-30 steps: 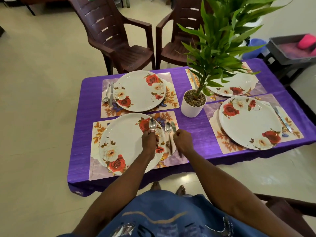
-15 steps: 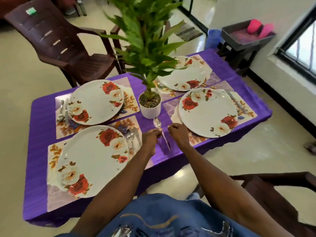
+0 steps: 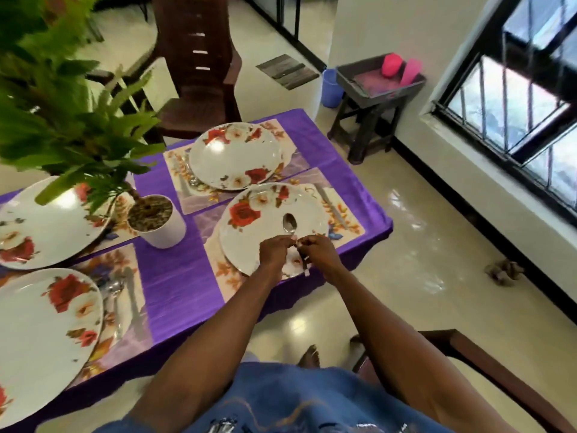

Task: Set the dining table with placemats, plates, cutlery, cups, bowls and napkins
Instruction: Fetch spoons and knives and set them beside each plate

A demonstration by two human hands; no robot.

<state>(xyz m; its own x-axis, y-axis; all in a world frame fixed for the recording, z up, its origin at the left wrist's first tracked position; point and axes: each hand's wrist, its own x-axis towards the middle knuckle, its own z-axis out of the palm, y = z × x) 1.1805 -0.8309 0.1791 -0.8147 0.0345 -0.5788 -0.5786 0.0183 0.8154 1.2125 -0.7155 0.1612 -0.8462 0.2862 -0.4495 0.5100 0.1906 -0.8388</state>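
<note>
Both my hands hover over the near right floral plate [image 3: 249, 245]. My left hand [image 3: 276, 251] pinches the neck of a steel spoon [image 3: 289, 223], and my right hand [image 3: 318, 250] pinches its handle, whose end pokes out below my fingers. The spoon's bowl points away from me over the plate. This plate lies on a floral placemat [image 3: 349, 228] with a knife [image 3: 331, 204] on its right strip. The far right plate [image 3: 234, 154] has cutlery [image 3: 187, 173] to its left. The near left plate [image 3: 40, 339] has a spoon and knife [image 3: 117, 295] beside it. Another plate [image 3: 46, 226] is at far left.
A potted plant [image 3: 159, 226] stands mid-table on the purple cloth [image 3: 175, 276], with leaves overhanging the left side. A brown chair [image 3: 199, 57] is behind the table and another chair's arm [image 3: 468, 354] is at my right. A stool holds a tray with pink cups [image 3: 390, 65].
My view swung right. Both hands carried the spoon from the near left plate, past the plant pot, to above the near right plate.
</note>
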